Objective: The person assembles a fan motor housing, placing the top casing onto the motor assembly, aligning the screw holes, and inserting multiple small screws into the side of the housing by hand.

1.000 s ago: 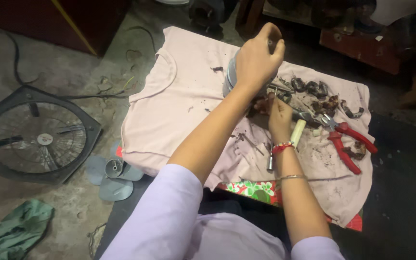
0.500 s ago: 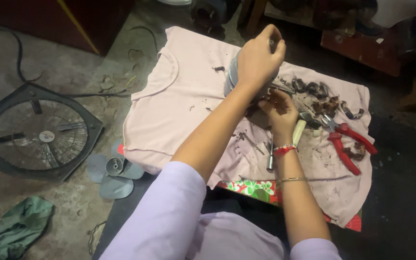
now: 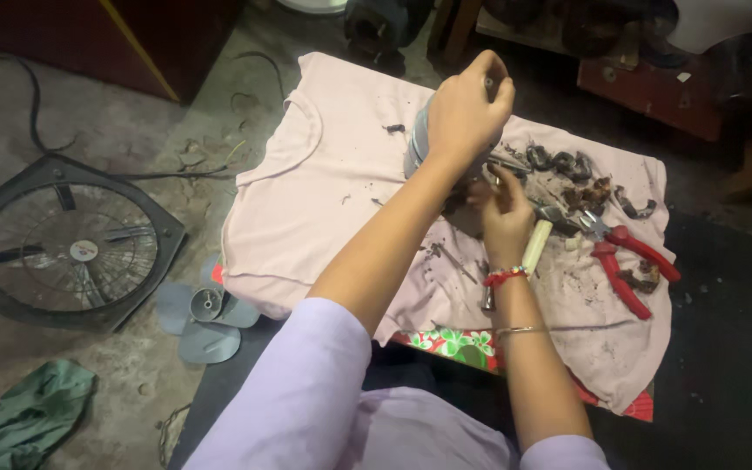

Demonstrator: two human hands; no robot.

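Directly beneath left hand [image 3: 467, 109]: grey motor body [image 3: 418, 139], upright on pink shirt [image 3: 324, 191]. Left hand fisted on thin tool, axis vertical. Right hand [image 3: 505, 213] just below-right, fingers pinching small part at motor base. Red pliers [image 3: 628, 261] farther right, untouched.

Grey rounded metal part [image 3: 417, 139], upright on the pink cloth, mostly hidden behind the forearm.

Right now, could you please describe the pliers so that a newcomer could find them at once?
Start at the pale pink shirt spread on the floor. Go to its right end, past the right hand. The pliers lie there among dark metal scraps; their bright red handles, spread apart and pointing away to the right, set them apart.
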